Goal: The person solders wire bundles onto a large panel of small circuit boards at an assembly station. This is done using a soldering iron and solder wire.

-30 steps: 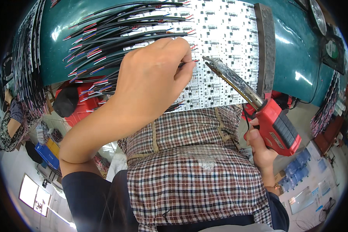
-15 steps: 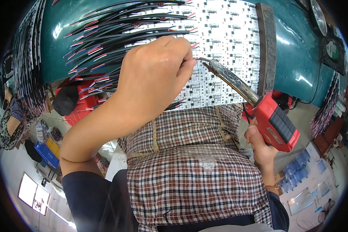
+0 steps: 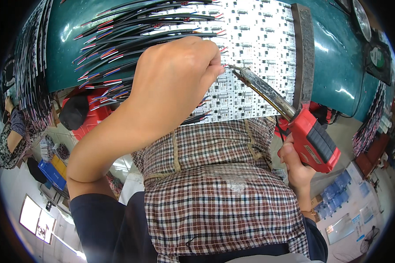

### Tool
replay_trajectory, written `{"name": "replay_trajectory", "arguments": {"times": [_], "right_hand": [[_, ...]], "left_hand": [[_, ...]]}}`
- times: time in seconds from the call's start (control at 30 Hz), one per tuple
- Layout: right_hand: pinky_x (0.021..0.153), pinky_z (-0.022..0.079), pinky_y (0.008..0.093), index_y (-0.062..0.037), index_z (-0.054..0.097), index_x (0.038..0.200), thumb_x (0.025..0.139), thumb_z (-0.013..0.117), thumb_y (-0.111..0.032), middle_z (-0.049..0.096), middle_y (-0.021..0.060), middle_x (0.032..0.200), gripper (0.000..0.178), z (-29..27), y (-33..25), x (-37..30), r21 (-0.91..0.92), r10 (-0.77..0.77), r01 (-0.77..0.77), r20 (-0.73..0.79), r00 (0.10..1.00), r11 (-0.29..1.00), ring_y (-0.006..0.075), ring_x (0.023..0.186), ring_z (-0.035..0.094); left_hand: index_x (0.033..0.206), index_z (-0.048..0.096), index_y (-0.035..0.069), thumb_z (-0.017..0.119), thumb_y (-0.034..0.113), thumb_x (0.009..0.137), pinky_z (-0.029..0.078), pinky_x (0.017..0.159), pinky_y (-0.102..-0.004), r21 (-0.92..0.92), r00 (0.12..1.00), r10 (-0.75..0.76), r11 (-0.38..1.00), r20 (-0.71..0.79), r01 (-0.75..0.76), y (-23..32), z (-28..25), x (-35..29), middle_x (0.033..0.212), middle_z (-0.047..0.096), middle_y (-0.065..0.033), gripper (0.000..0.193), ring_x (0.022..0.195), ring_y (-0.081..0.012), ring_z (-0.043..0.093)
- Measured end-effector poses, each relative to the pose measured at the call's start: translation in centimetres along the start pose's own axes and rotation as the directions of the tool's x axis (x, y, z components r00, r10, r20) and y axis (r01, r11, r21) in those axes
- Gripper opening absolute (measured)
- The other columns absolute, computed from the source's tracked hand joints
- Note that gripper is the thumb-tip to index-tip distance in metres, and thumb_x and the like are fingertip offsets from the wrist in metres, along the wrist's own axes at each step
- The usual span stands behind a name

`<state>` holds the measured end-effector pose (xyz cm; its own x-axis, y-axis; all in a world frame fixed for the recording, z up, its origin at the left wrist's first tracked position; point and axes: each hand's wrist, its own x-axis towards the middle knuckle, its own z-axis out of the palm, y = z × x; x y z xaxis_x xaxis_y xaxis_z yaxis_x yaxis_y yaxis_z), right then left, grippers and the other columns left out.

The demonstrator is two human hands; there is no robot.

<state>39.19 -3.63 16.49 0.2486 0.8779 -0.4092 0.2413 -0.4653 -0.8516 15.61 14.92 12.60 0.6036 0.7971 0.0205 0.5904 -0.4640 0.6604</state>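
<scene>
My left hand (image 3: 180,70) is closed in a pinch over a white circuit board panel (image 3: 254,52). The red end of a wire (image 3: 224,66) sticks out at its fingertips; the rest of that wire is hidden under the hand. My right hand (image 3: 297,164) grips a red and black soldering gun (image 3: 314,140). Its long metal barrel points up and left, and the tip meets or nearly meets the wire end beside my left fingertips. Several black cables (image 3: 131,28) with stripped red, white and blue ends lie across the panel's left part.
A dark metal bar (image 3: 303,57) borders the panel's right side on the green table (image 3: 331,74). More cables (image 3: 33,74) hang at the far left, where another person's arm (image 3: 14,136) shows. A small fan (image 3: 377,59) stands at the right. Beneath the table is a red stool (image 3: 90,114).
The panel and its cables have shifted very slightly. Both hands stay almost in place, and the soldering tip remains beside my left fingertips.
</scene>
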Motion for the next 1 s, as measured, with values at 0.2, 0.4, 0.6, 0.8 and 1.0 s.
{"name": "replay_trajectory", "arguments": {"times": [0.2,0.4,0.6,0.8,1.0], "right_hand": [[0.05,0.043,0.0253,0.0046,0.06,0.1,0.09,0.067,-0.007,0.058,0.0073,0.078,0.017,0.05,0.5,0.03,-0.027,-0.022,0.022,0.001,1.0,0.999,0.0111,0.057,0.052],[0.049,0.041,0.0249,0.0052,0.06,0.1,0.091,0.067,-0.008,0.057,0.0061,0.074,0.018,0.03,0.22,-0.26,-0.005,-0.028,0.027,-0.046,0.999,1.0,0.01,0.052,0.05],[0.05,0.042,0.0252,0.004,0.061,0.096,0.091,0.067,-0.009,0.058,0.0051,0.072,0.016,-0.2,-0.18,-0.33,-0.026,0.036,-0.037,-0.045,0.998,0.999,0.0096,0.053,0.051],[0.054,0.045,0.0252,0.0034,0.062,0.095,0.09,0.067,-0.008,0.06,0.0061,0.074,0.014,-0.07,0.22,-0.34,-0.034,0.031,-0.032,-0.034,0.999,0.999,0.0102,0.056,0.054],[0.054,0.045,0.0255,0.0024,0.061,0.098,0.09,0.067,-0.006,0.059,0.0063,0.077,0.013,-0.38,0.72,-0.6,-0.043,0.023,-0.023,-0.01,1.0,0.999,0.0103,0.057,0.053]], "left_hand": [[0.083,0.067,0.001,0.077,0.008,0.082,0.056,0.055,-0.0292,-0.003,1.0,-0.004,1.0,0.004,0.004,0.01,-0.02,0.08,0.078,0.066,-0.0079,0.013,0.066,-0.0199,0.064],[0.083,0.068,0.002,0.078,0.009,0.081,0.054,0.056,-0.0296,0.002,1.0,0.01,1.0,0.009,-0.01,-0.11,-0.1,0.15,0.078,0.067,-0.0074,0.012,0.066,-0.0204,0.064],[0.08,0.069,0.004,0.075,0.013,0.08,0.052,0.059,-0.0369,-0.014,0.999,0.033,0.999,-0.007,-0.033,-0.35,-0.08,0.33,0.075,0.066,-0.0093,0.011,0.068,-0.0269,0.065],[0.082,0.07,0.004,0.077,0.012,0.08,0.051,0.057,-0.0337,-0.012,0.999,0.032,0.999,0.01,-0.032,-0.46,-0.2,0.36,0.075,0.067,-0.0082,0.011,0.066,-0.0238,0.064],[0.081,0.071,0.005,0.076,0.014,0.079,0.051,0.059,-0.0369,-0.008,0.999,0.035,0.999,0.005,-0.035,-0.48,-0.16,0.37,0.074,0.067,-0.0089,0.011,0.067,-0.0265,0.065]]}}
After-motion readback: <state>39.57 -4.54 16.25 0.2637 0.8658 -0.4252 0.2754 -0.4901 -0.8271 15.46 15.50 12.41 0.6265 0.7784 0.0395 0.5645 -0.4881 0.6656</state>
